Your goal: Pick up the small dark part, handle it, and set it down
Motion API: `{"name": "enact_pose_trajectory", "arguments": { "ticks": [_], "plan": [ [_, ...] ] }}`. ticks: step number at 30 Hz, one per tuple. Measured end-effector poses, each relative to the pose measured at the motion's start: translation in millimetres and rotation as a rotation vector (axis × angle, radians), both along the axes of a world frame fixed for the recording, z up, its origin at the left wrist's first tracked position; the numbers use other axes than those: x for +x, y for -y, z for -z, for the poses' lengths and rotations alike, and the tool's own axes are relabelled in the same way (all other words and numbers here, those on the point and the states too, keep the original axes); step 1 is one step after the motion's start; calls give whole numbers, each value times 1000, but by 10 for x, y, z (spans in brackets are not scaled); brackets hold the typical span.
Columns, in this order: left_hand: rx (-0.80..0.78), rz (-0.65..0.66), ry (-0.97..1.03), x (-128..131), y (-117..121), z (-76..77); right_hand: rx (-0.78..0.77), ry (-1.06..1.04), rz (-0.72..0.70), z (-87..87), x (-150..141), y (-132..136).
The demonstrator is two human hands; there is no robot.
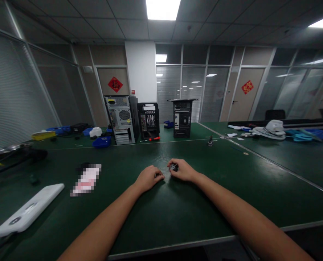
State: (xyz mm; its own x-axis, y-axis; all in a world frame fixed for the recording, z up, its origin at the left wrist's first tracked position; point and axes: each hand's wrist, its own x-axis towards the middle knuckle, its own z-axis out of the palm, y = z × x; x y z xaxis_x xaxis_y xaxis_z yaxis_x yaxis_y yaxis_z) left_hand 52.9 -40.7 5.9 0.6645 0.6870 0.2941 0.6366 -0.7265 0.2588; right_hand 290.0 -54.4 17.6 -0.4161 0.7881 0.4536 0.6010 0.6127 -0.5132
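The bare left forearm and right forearm come in over the near edge of the worktop, slanting toward each other. The left hand is back upward, fingers curled toward its thumb. Just beside it but apart, the right hand curves into a pinching grasp, fingers bent round, both well in from that edge.

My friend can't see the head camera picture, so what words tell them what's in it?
A person's right hand holds a small dark round part at a green table, while the left hand curls close by, its grip unclear. Behind stand three computer cases; a long white object lies at the left.
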Motion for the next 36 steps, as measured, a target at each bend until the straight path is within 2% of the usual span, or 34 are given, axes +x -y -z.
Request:
{"name": "enact_pose_trajectory", "arguments": {
  "ticks": [3, 9, 12, 14, 21, 26, 28, 31, 36],
  "plan": [
    [-23, -22, 10, -45, -33, 5, 63, 34, 233, -11, 392, -181],
    [-44, -59, 12, -137, -77, 19, 19, 242, 826, 44, 1574, -353],
    [-48, -69, 9, -154, -81, 27, -52, 256, 1037, 143, 2048, -352],
    [-46, -75, 9, -158, -84, 32, -91, 230, 1123, 220, 2240, -360],
    [-45, -85, 12, -169, -96, 52, -99, 129, 1172, 388, 2446, -435],
    [-51, -96, 11, -170, -93, 62, 44, 10, 1138, 468, 2512, -495],
    [-53, -98, 10, -171, -91, 61, 55, 1, 1130, 486, 2503, -509],
    [-54, -94, 15, -177, -92, 55, 92, -18, 1148, 454, 2478, -507],
    [-58, -90, 19, -190, -101, 48, 326, -42, 1171, 278, 2570, -447]
  ]
}}
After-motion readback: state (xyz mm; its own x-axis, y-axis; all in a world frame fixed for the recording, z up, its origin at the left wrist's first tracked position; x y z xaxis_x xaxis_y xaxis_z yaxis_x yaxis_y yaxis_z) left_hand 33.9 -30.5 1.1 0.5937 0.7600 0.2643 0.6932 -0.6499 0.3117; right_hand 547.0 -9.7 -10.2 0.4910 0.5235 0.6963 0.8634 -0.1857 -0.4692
